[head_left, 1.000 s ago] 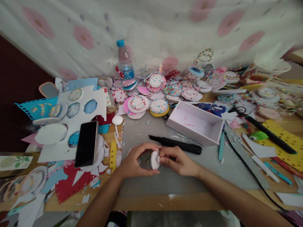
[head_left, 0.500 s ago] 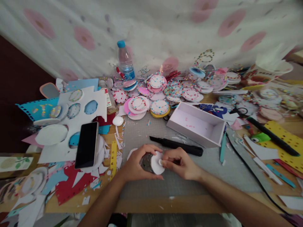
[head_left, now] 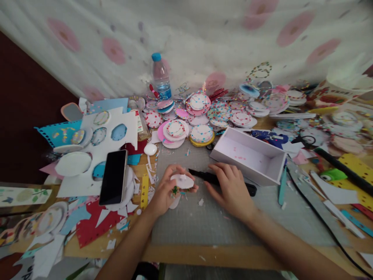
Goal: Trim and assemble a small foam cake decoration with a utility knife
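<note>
In my left hand (head_left: 163,194) is a small white foam disc (head_left: 182,181), gripped by the edge with fingers around it. A little white lump stands on its upper face, and green and gold trimmings show along its lower side. Another pale disc lies under that hand on the grey cutting mat (head_left: 192,233), mostly hidden. My right hand (head_left: 233,190) is open, fingers stretched over a black utility knife (head_left: 205,175); I cannot tell whether they touch it. The knife's tip points left toward the held disc.
Behind the knife stands a white open box (head_left: 250,155). Decorated foam discs (head_left: 201,133) crowd the back, near a water bottle (head_left: 161,79). A phone (head_left: 113,177) lies on the left among scraps. A black cable (head_left: 314,212) and a teal tool (head_left: 282,186) lie on the right.
My right hand has let go of the disc's white lump and moved right and up, over the knife. My left hand has tipped the disc flatter. The view has shifted slightly.
</note>
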